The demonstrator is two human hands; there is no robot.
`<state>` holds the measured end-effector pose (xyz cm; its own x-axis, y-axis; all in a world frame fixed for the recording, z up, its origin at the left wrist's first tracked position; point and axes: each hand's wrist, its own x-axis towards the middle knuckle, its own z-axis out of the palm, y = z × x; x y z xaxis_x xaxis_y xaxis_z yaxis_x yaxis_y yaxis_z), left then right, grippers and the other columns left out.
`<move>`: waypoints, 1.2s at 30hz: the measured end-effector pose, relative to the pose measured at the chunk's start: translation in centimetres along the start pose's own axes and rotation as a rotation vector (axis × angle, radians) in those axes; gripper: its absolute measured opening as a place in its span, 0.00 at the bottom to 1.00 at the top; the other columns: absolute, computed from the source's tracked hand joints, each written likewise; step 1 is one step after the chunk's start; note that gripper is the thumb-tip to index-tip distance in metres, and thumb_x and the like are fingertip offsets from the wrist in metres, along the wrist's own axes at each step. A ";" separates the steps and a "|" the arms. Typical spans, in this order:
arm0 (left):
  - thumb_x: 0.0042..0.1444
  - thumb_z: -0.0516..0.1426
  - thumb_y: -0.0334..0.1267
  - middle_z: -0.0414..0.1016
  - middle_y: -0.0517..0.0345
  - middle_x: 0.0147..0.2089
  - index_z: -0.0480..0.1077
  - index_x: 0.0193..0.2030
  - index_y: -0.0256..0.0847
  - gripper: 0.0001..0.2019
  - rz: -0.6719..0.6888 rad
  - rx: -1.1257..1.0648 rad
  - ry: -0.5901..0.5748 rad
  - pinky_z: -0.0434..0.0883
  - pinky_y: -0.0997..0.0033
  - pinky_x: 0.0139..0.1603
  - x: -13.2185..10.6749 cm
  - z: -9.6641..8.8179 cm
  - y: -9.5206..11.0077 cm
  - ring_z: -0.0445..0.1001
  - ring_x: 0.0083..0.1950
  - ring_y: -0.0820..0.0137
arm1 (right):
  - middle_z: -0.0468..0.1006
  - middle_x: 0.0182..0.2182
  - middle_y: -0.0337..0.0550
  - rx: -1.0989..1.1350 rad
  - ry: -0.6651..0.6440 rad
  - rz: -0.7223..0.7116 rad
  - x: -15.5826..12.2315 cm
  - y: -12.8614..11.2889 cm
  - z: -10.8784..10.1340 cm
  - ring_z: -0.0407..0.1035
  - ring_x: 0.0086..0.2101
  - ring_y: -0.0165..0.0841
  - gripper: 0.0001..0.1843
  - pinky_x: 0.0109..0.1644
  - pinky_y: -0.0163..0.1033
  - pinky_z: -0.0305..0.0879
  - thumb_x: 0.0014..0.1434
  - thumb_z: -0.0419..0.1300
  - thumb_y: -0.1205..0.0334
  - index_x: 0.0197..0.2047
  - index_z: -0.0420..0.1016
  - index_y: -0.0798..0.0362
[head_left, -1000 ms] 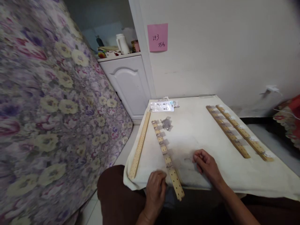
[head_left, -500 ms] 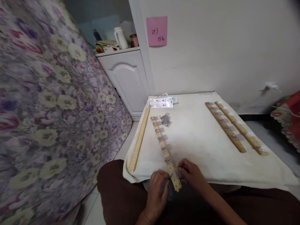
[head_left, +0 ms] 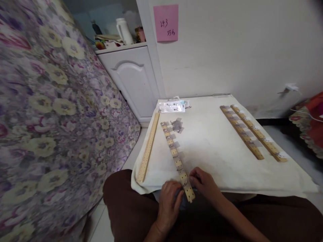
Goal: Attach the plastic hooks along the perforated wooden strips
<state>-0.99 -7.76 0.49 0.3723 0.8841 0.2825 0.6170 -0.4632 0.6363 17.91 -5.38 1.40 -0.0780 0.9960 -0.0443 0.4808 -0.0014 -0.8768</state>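
A narrow wooden strip with holes slants toward me and juts past the table's near edge. Small metal pieces are spaced along it, with clear tabs at its right side. My left hand is curled at the strip's left edge close to the near end, thumb and forefinger together. Opposite it, my right hand pinches at the strip's right edge; what its fingertips grip is too small to make out. Beyond the strip's far half lies a little heap of metal pieces with clear tabs.
A bare holed wooden strip lies along the table's left side. Two wooden strips carrying similar pieces, one nearer and one outer, lie at the right. Clear blister packs sit at the far left corner, before a white cabinet.
The whole view has shifted slightly, with the table sitting higher in it. Both hands stay at the near end of the strip, with only small finger movement.
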 end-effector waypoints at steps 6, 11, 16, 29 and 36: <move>0.61 0.50 0.35 0.71 0.55 0.37 0.68 0.39 0.41 0.05 -0.007 0.004 -0.012 0.65 0.66 0.42 0.3 -0.1 0.3 0.67 0.40 0.67 | 0.69 0.21 0.34 0.014 -0.010 0.019 -0.1 0.2 0.2 0.63 0.24 0.30 0.03 0.28 0.33 0.55 0.54 0.54 0.62 0.31 0.66 0.51; 0.61 0.51 0.35 0.72 0.56 0.35 0.68 0.37 0.41 0.05 0.009 0.022 0.023 0.65 0.68 0.40 0.4 -0.1 0.4 0.68 0.38 0.68 | 0.70 0.21 0.35 0.016 -0.011 0.019 0.0 0.2 0.2 0.64 0.24 0.30 0.02 0.29 0.34 0.56 0.53 0.54 0.63 0.31 0.66 0.51; 0.62 0.50 0.35 0.71 0.55 0.35 0.67 0.37 0.41 0.06 -0.002 0.007 0.014 0.65 0.67 0.39 0.4 0.0 0.2 0.67 0.38 0.68 | 0.70 0.21 0.35 0.007 -0.015 0.025 0.0 0.1 0.2 0.63 0.24 0.30 0.03 0.29 0.34 0.55 0.53 0.54 0.62 0.31 0.66 0.51; 0.62 0.50 0.35 0.70 0.56 0.38 0.66 0.40 0.42 0.05 -0.116 -0.113 -0.048 0.66 0.68 0.44 -0.2 0.2 0.8 0.68 0.42 0.69 | 0.69 0.21 0.34 0.006 -0.009 0.020 0.0 0.1 0.1 0.63 0.24 0.30 0.02 0.29 0.34 0.55 0.54 0.54 0.63 0.30 0.66 0.51; 0.62 0.49 0.36 0.69 0.57 0.38 0.66 0.39 0.42 0.06 -0.170 -0.203 -0.072 0.66 0.70 0.43 0.0 0.1 1.2 0.68 0.41 0.70 | 0.69 0.22 0.35 -0.002 -0.012 0.017 -0.2 0.0 0.0 0.63 0.25 0.31 0.02 0.30 0.34 0.55 0.54 0.53 0.63 0.31 0.66 0.51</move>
<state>-0.18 -8.33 1.23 0.3286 0.9378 0.1122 0.5258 -0.2803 0.8031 17.88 -5.55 1.38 -0.0800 0.9947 -0.0653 0.4841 -0.0185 -0.8748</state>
